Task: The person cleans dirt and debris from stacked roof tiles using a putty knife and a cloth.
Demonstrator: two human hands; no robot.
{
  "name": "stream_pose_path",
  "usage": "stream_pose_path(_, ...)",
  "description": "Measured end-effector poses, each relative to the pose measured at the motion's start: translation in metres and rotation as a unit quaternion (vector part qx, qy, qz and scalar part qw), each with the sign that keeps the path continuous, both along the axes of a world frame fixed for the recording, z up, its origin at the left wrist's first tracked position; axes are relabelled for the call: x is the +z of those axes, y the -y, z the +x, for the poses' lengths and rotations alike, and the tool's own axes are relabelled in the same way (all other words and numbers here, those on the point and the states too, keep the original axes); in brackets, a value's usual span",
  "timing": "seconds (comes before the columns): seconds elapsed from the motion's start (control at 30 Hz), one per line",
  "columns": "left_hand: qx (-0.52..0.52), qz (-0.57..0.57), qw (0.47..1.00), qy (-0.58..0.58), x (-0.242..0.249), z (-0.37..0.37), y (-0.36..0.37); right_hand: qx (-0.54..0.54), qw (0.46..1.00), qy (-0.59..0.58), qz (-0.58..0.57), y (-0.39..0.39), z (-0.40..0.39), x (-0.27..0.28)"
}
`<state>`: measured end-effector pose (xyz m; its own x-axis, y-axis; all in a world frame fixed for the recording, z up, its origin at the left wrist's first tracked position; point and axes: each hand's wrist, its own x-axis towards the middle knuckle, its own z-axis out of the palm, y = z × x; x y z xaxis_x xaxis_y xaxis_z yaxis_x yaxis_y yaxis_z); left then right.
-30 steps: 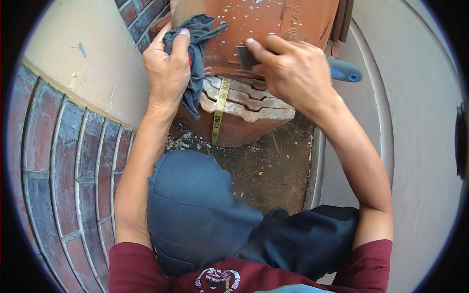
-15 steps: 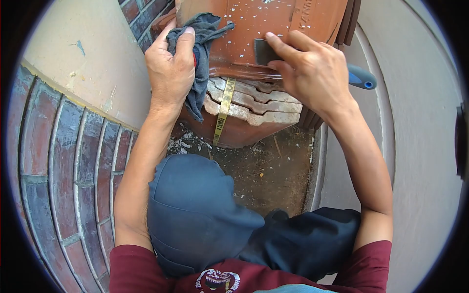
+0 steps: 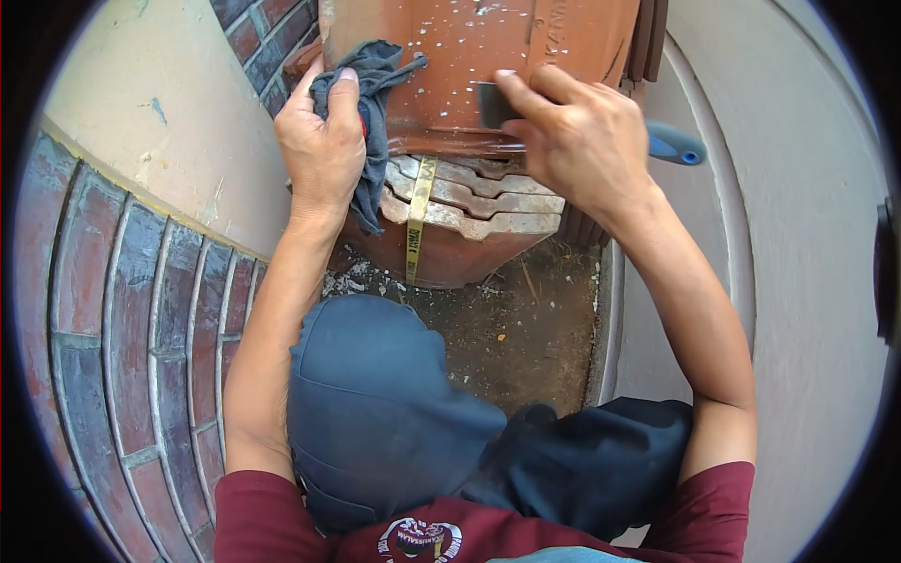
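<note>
An orange roof tile (image 3: 450,66) with white specks lies on top of a stack of tiles (image 3: 507,223) bound by a yellow strap (image 3: 419,211). At the tile's left edge, my left hand (image 3: 324,141) is closed on a dark grey cloth (image 3: 374,103), its thumb on top. My right hand (image 3: 577,136) grips a scraper whose blue-grey handle (image 3: 676,144) sticks out to the right. The scraper's blade (image 3: 492,105) rests against the tile's face, with the index finger stretched along it.
A brick wall (image 3: 141,310) with a cream upper part (image 3: 160,103) curves along the left. On the right stands a pale grey wall (image 3: 807,281). White chips (image 3: 352,277) lie on the dirty ground (image 3: 516,338). My knees are close below the stack.
The tile, the cloth and my left hand appear slightly further left. My right hand and the scraper have also shifted a little left in view.
</note>
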<state>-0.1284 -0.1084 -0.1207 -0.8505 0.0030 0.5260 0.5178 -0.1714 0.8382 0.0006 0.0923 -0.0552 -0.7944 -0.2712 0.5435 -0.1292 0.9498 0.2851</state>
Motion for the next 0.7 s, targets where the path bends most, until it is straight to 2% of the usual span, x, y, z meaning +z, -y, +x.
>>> stream_pose_path(0.07,-0.013,0.021,1.000,-0.007,0.001,0.000,-0.004,-0.013,1.000,0.021,-0.006,0.013,-0.007,-0.007)
stream_pose_path(0.13,-0.041,0.060,0.997,0.000,0.003,0.000,-0.006,0.028,0.999,0.015,0.023,0.023,-0.018,-0.025)
stream_pose_path(0.2,-0.037,0.011,0.999,0.004,0.002,-0.002,0.002,0.030,0.999,0.017,0.003,0.021,-0.018,-0.027)
stream_pose_path(0.3,-0.043,-0.048,0.997,0.033,-0.001,-0.007,0.015,0.006,0.998,0.053,-0.027,-0.007,0.005,0.003)
stream_pose_path(0.33,0.037,-0.079,0.995,-0.055,-0.001,-0.010,0.017,0.007,0.997,0.072,-0.023,-0.024,0.010,0.006)
stream_pose_path(0.4,0.188,-0.142,0.945,-0.228,0.001,-0.013,0.018,0.004,0.995,0.096,-0.024,-0.052,0.024,0.017)
stream_pose_path(0.47,0.225,-0.116,0.933,-0.254,0.016,0.000,0.024,-0.018,0.997,0.045,-0.057,-0.069,0.035,0.023)
stream_pose_path(0.53,0.193,-0.127,0.917,-0.325,0.024,0.009,0.018,-0.017,0.995,0.015,-0.098,-0.085,0.039,0.022)
stream_pose_path(0.63,0.025,-0.145,0.913,-0.381,0.032,0.020,-0.010,-0.023,0.991,-0.022,-0.132,-0.097,0.042,0.022)
stream_pose_path(0.7,-0.088,-0.192,0.872,-0.442,0.034,0.025,-0.036,-0.018,0.986,-0.058,-0.153,-0.102,0.040,0.020)
